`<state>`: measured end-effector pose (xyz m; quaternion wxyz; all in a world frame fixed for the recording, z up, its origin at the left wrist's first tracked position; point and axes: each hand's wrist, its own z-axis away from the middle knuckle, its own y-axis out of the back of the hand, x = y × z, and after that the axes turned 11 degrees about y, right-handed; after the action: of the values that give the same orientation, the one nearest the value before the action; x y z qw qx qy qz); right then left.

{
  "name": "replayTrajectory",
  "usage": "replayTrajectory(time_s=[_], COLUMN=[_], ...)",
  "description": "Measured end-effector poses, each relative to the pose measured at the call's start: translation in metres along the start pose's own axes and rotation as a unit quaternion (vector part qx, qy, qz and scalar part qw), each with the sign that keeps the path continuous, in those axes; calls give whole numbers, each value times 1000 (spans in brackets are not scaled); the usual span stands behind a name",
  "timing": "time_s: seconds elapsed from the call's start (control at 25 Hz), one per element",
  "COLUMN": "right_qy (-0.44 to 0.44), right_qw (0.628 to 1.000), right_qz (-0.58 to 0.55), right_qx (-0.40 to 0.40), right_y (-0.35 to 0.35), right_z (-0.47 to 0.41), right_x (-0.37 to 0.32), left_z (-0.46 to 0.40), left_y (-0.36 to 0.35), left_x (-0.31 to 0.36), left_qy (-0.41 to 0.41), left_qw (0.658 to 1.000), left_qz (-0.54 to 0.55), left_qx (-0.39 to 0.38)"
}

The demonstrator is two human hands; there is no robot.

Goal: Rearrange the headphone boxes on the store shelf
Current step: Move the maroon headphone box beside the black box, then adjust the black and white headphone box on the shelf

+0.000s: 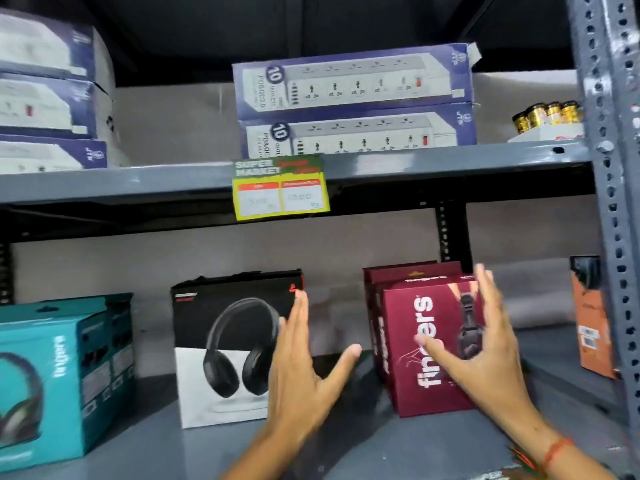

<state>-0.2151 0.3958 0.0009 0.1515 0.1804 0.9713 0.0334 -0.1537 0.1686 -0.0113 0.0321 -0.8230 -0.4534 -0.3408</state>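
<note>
The lower shelf [346, 445] carries the headphone boxes in loose groups, well apart. The teal boxes [62, 368] sit far left. The black-and-white box [221, 348] stands alone in the middle, and the maroon boxes [415, 341] are bunched at an angle on the right, so the tidying looks barely begun. An orange box [592, 334] stands by the upright. The left hand [304, 368] is spread and empty in the gap. The right hand [485, 348], fingers splayed, is in front of the front maroon box; contact is unclear.
</note>
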Motion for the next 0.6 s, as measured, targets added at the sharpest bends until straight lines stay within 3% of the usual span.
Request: replayTrajectory(time_s=[0.12,0.24,0.36,0.44,0.52,0.6], right_qy=[81,2,-135,-205,-225,-231], right_qw=[995,981,946,909,878,853], right_qz=[-30,-135,-192,-222,-240,-253], right_qx=[-54,-137,-224,-285,-347,-394], right_y=[-60,-126,-177,-190,-198,-202], right_z=[-1,-3,-4,-1,3,5], right_x=[-45,-61,-44,-27,-16,-13], left_z=[-16,-30,-41,-48,-53,-59], left_y=[59,118,154,161,163,159], left_x=[-35,-88,-145,-169,-188,-205], left_qy=[-10,70,186,285,353,362], left_qw=[995,989,981,953,909,885], left_qz=[-30,-67,-51,2,38,55], left_qx=[95,113,4,-106,-217,-287])
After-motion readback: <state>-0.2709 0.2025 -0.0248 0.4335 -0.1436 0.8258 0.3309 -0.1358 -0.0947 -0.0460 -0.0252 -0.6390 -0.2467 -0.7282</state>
